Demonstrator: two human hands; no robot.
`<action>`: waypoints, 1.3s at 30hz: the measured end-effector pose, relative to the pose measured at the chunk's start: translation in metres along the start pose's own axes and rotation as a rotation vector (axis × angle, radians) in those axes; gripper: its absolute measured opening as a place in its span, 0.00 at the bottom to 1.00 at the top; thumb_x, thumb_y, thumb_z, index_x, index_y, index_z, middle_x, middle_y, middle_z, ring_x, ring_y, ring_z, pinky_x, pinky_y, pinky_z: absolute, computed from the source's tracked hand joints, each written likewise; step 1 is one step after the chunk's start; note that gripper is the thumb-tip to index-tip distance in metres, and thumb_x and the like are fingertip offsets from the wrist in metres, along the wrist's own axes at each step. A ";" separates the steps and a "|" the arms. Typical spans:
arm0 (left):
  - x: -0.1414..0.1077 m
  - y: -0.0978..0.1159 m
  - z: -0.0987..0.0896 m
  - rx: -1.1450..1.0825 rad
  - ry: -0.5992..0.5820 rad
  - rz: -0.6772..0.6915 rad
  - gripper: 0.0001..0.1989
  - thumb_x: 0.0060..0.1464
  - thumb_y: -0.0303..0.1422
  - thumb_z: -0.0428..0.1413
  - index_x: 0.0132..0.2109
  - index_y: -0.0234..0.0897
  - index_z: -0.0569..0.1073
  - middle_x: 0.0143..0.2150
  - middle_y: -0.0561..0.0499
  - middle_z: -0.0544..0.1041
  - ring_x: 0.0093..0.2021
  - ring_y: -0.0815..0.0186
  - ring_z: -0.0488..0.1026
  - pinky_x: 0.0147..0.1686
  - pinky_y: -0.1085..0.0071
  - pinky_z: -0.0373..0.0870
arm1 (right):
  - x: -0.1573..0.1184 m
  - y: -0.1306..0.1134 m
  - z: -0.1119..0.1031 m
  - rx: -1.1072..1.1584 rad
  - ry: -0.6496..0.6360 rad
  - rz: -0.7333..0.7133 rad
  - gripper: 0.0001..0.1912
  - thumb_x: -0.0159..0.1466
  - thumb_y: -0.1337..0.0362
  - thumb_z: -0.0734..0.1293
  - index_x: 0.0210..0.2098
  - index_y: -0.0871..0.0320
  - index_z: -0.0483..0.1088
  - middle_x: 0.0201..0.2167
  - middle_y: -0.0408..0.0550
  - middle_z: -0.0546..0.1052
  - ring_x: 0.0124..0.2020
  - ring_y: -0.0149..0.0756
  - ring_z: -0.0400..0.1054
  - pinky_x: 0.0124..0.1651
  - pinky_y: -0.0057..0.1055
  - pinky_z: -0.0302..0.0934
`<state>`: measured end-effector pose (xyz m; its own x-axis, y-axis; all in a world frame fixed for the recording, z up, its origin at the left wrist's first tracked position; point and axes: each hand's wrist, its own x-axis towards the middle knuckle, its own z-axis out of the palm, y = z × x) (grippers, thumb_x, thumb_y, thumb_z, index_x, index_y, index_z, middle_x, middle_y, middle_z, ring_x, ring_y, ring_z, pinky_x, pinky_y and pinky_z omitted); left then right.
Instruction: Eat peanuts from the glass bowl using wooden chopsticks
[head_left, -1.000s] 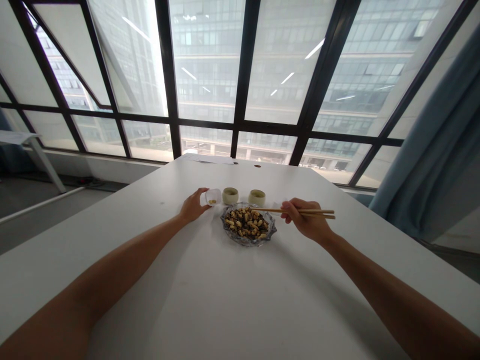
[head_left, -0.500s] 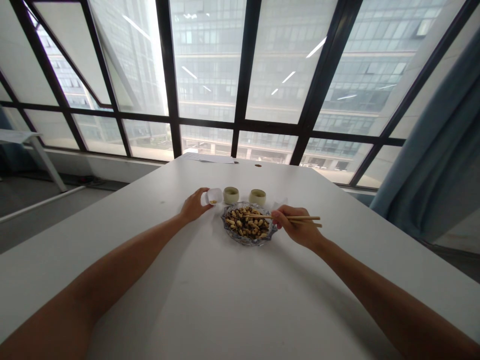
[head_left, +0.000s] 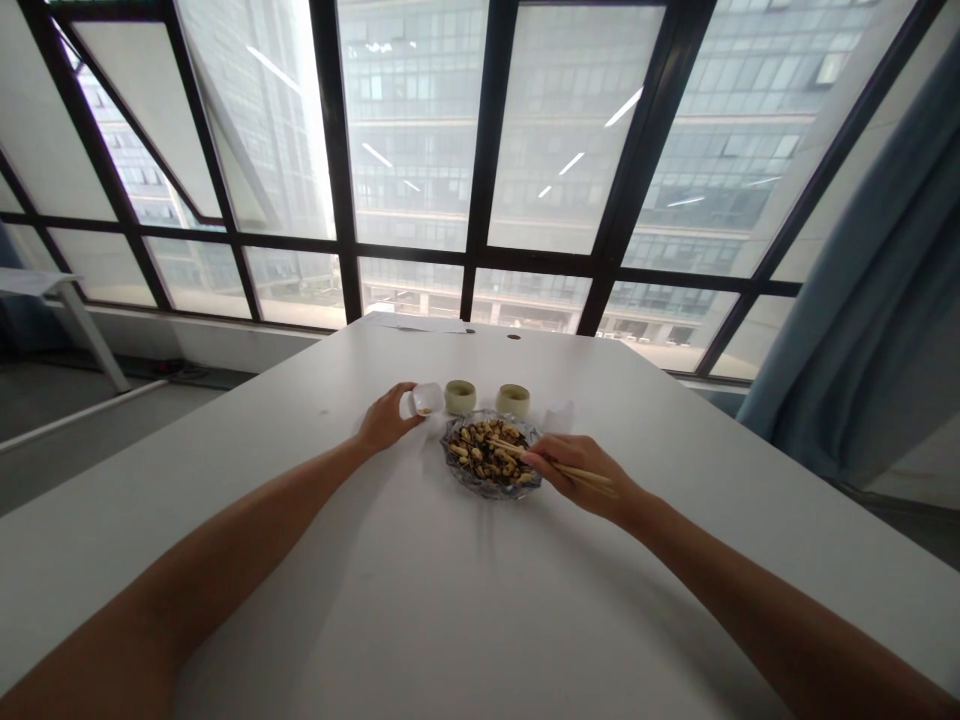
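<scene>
My left hand (head_left: 388, 417) is closed around a small white translucent cup (head_left: 427, 397), tilted, with a few yellowish bits inside. In my right hand (head_left: 581, 470) is a pair of wooden chopsticks (head_left: 592, 477). Their tips reach into a clear, scalloped glass bowl (head_left: 487, 490). Pale pieces that look like peanuts (head_left: 480, 455), mixed with dark thin bits, fill this bowl. Just behind it stand two small pale-green cups, a left one (head_left: 460, 400) and a right one (head_left: 513, 403).
A crumpled clear piece, perhaps plastic or tissue (head_left: 559, 417), lies right of the bowl. All this is on a white table (head_left: 420, 600). Papers (head_left: 416, 322) and small dark round spots are at its far end. Windows stand beyond, with a blue curtain (head_left: 862, 330) at right.
My right hand has shifted slightly left and down, and the chopsticks now slant more steeply into the bowl. My left hand keeps the small cup in nearly the same place.
</scene>
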<state>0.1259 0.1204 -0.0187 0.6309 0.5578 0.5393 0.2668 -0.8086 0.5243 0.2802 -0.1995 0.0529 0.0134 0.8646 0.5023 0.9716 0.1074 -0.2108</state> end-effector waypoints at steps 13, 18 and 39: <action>0.001 -0.003 0.000 0.086 -0.004 0.007 0.31 0.50 0.43 0.62 0.59 0.37 0.66 0.49 0.45 0.78 0.47 0.56 0.76 0.47 0.64 0.71 | 0.000 0.008 0.000 0.222 0.207 0.205 0.28 0.67 0.43 0.58 0.22 0.56 0.68 0.16 0.45 0.73 0.17 0.31 0.66 0.23 0.27 0.59; 0.004 -0.005 0.001 0.070 -0.024 -0.131 0.34 0.50 0.46 0.62 0.60 0.37 0.65 0.55 0.42 0.77 0.49 0.53 0.76 0.48 0.61 0.71 | 0.008 0.024 0.000 0.658 0.517 0.514 0.29 0.60 0.37 0.64 0.25 0.58 0.71 0.17 0.48 0.75 0.14 0.32 0.67 0.17 0.28 0.62; 0.094 0.068 0.037 0.596 -0.555 0.240 0.39 0.47 0.49 0.60 0.64 0.44 0.62 0.61 0.38 0.69 0.62 0.44 0.62 0.61 0.41 0.44 | 0.008 0.048 -0.019 0.683 0.635 0.569 0.32 0.54 0.34 0.66 0.24 0.60 0.72 0.16 0.49 0.75 0.13 0.32 0.67 0.16 0.27 0.62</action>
<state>0.2306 0.1106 0.0431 0.9440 0.3116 0.1084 0.3209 -0.9436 -0.0818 0.3315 -0.1965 0.0627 0.7291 0.4843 0.4835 0.4510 0.1913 -0.8718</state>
